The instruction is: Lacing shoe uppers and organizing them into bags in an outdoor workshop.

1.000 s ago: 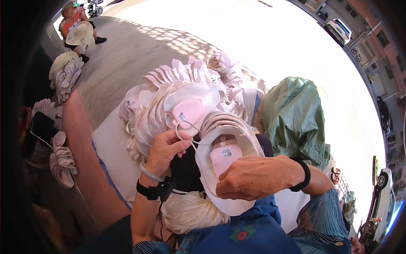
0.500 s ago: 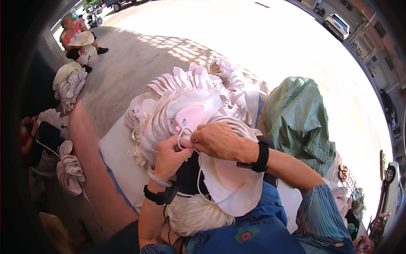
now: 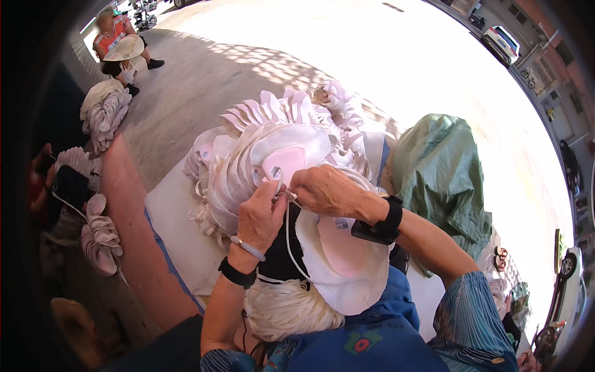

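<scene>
My left hand (image 3: pixel 259 216) pinches a white cord (image 3: pixel 289 239) near the middle of the view, where it makes a small loop. Close beside it on the right, the fingers of my right hand (image 3: pixel 331 191) are pressed together at the same cord. From there the cord hangs down past a white curved fabric piece with a pink patch (image 3: pixel 344 248), which lies under my right wrist. A thick stack of similar white and pink pieces (image 3: pixel 238 164) fans out just beyond both hands. Below them, a bundle of cream strips (image 3: pixel 291 310) rests at my lap. My fingers hide the exact crossing of the cord.
A white sheet (image 3: pixel 180 229) with a blue edge lies under the stack. A green cloth cover (image 3: pixel 437 186) drapes over something on the right. More bundled pieces (image 3: pixel 102 232) lie at the left, and a seated person (image 3: pixel 114 43) in an orange vest is at the far left.
Both hands have shifted slightly and come closer together at the cord. The cord loop has drawn smaller. The fabric piece under my right wrist shows more of its pink patch.
</scene>
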### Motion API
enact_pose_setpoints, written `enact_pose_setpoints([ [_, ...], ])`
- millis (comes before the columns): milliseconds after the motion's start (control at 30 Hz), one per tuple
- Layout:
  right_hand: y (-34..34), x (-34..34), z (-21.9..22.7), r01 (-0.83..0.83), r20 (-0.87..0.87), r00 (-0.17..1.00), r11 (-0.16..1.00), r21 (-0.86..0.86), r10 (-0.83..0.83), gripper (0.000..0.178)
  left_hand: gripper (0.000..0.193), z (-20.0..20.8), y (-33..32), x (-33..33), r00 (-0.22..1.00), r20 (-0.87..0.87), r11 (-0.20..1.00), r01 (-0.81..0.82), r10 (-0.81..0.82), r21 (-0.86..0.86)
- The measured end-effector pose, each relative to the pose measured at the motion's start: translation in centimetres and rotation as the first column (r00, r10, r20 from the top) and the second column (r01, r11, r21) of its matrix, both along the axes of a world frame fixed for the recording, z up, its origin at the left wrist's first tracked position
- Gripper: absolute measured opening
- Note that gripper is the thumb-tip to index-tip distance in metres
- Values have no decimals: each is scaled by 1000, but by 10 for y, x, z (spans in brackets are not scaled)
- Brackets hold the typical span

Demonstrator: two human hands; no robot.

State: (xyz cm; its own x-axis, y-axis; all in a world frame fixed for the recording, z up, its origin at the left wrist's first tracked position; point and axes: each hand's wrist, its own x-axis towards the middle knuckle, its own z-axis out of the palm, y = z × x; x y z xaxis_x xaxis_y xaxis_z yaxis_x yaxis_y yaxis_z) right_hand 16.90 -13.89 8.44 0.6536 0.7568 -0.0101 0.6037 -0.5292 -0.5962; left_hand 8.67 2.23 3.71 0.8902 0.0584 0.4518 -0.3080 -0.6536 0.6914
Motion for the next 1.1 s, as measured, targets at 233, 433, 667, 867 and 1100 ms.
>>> enact_pose_setpoints([
  [233, 2, 10, 5, -67, -205, 976, 996, 67, 79, 26, 20, -8, 4, -2, 998, -59, 998, -33, 30, -58],
  [433, 10, 6, -12, 13, 135, 990, 984, 177, -38, 16, 18, -9, 2, 1, 999, -28, 997, -23, 21, -74],
  [667, 2, 6, -15, -10, 18, 1000, 979, 202, 6, 14, 13, -19, 6, 3, 987, -150, 967, 24, -64, -252],
  [867, -4, -3, -19, -10, 130, 991, 980, 201, -17, 13, 12, -20, 4, 5, 991, -130, 968, -26, -7, -249],
  [1100, -24, 8, 0, 100, 417, 907, 992, -73, -61, 11, 25, -13, 10, 6, 960, -265, 996, 81, -85, -27],
])
